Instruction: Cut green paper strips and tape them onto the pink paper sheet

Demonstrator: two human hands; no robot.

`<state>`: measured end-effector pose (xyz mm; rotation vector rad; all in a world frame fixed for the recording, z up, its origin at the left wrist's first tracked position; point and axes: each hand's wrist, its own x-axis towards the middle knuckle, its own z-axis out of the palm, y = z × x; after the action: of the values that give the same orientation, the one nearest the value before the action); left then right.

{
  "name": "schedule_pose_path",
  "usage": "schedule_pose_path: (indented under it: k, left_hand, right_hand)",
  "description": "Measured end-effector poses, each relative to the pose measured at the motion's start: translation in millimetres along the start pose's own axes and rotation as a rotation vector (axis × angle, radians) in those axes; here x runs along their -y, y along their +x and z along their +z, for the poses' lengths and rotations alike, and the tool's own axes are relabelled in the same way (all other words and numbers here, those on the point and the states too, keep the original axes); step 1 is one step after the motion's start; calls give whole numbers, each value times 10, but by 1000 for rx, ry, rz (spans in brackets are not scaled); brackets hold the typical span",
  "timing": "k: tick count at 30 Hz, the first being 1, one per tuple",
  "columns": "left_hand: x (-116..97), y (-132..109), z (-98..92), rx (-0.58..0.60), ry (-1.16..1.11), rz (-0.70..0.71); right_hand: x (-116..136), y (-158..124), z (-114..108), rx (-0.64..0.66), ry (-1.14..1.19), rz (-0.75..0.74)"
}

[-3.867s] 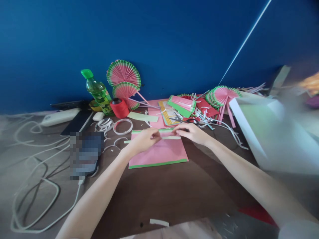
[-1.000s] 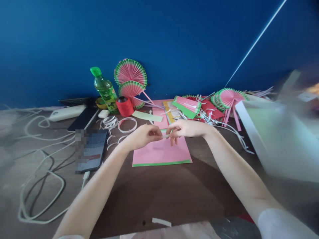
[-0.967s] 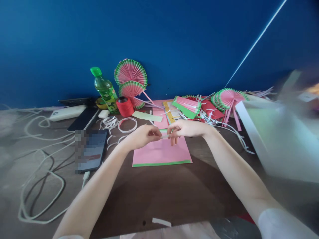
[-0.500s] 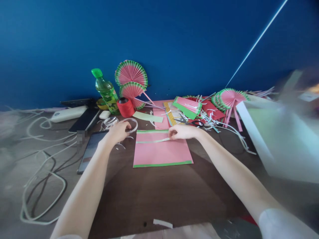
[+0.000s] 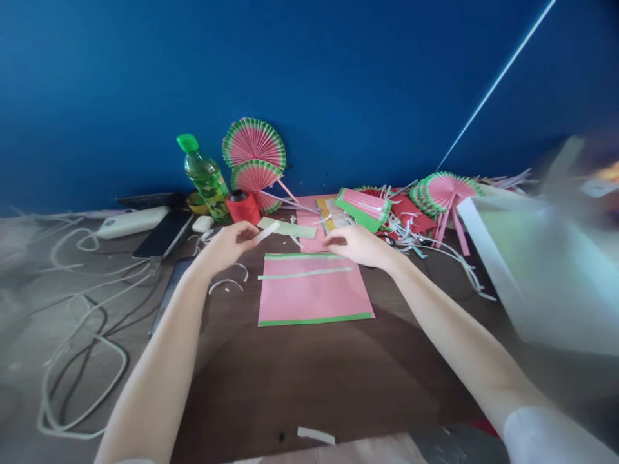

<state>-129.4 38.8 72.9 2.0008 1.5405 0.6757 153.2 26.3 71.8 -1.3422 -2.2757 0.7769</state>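
Note:
My left hand [image 5: 226, 246] is closed on a roll of white tape [image 5: 267, 231], lifted off the table and seen nearly edge-on. My right hand [image 5: 360, 245] hovers just above the far edge of a pink paper sheet [image 5: 314, 296], fingers loosely curled with a gap between thumb and forefinger. No object shows in it. Green bands run along the near and far edges of the sheet. Across its upper part lies a pale strip [image 5: 304, 273], its left end sticking out slightly past the paper.
Behind stand a green bottle [image 5: 206, 177], a red thread spool [image 5: 243, 207] and pleated pink-green paper fans [image 5: 255, 143]. Paper scraps and strips [image 5: 411, 235] are heaped at right, near a white box [image 5: 532, 277]. A phone [image 5: 169, 293] and looped cables [image 5: 87, 348] lie at left.
My left hand has raised the tape roll from the table and turned it on edge. My right hand has let go of the pale strip and moved up and back, leaving it on the sheet.

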Motion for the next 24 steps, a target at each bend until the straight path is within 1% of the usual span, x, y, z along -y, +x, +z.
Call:
schedule_pose_path:
  k: [4,8,11,15,17,20,24]
  left_hand:
    - [-120,-39,5,34,-181,52]
    - [-233,-85,24,104,-288,100]
    - [-310,-111,57,186,-352,136]
    - [-385,-134,110,236,-378,165]
    - [-415,-142,127,264,-388,183]
    - [-471,-156,145,319,-389,219]
    - [-581,-184,195,390,-310,238]
  right_hand:
    - [40,28,32,-162,166,-49]
    - [119,32,65,-262,382,-131]
    - [161,28,103,-270,498,-205]
    - [178,36,152,-226,595,-231]
    - [182,43,160,-233,605,-224]
    - [186,52,162,-280,588,-216]
    - [191,68,192,-335,537,-228]
